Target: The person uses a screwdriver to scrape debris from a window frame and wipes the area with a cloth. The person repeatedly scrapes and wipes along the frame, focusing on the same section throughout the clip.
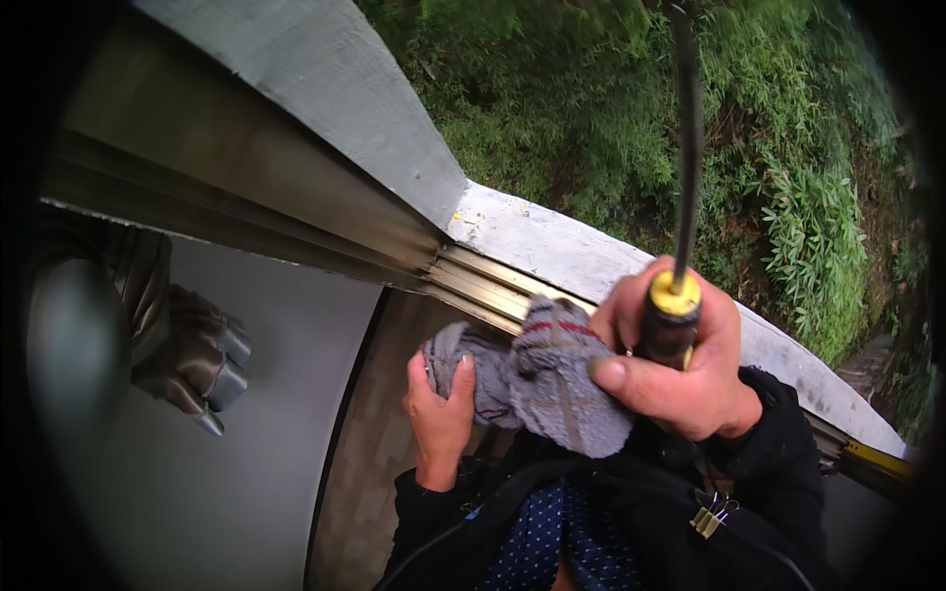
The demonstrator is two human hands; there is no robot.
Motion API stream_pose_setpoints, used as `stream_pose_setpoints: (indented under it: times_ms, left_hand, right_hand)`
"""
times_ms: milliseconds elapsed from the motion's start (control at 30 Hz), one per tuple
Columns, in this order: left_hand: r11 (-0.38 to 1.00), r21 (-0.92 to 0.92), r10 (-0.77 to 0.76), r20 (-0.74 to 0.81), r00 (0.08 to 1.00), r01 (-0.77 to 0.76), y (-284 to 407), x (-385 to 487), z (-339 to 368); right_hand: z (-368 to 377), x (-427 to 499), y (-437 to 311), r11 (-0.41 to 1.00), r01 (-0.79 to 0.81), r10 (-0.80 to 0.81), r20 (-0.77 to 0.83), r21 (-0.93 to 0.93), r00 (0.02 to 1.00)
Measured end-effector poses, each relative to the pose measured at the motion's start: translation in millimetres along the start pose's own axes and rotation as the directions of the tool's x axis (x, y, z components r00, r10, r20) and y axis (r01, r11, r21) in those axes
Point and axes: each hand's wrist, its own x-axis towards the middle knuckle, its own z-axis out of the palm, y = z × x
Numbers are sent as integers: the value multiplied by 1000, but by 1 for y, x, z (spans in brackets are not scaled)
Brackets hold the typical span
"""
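A bunched grey cloth point(569, 391) with dark and red stripes stretches between my two hands. My left hand point(441, 417) grips its left end, thumb on top. With the thumb of my right hand point(687, 377) I pinch the other end, and the same hand holds a screwdriver point(671, 318) with a black and yellow handle. The long dark shaft points away from me, past the outer ledge, its tip near the top of the view. Beneath the cloth and my hands runs a metal sliding-window track point(473, 284).
Beyond the pale outer sill point(547, 221) is dense green foliage point(591, 125), lower down outside. A brown gathered curtain point(185, 347) hangs at left by a white wall point(295, 325). Wood-look floor point(377, 399) lies below. Binder clips point(713, 515) sit on my dark jacket.
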Motion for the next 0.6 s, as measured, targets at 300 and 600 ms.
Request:
stream_pose_setpoints:
  times_ms: [300, 600]
  left_hand:
    - [906, 394, -234, 168, 958, 153, 2, 23, -36]
    - [992, -68, 127, 372, 919, -109, -11, 35, -1]
  right_hand:
    - [-1, 44, 61, 555, -13, -54, -51, -831, 997]
    - [-3, -1, -10, 337, -137, 217, -64, -932, 974]
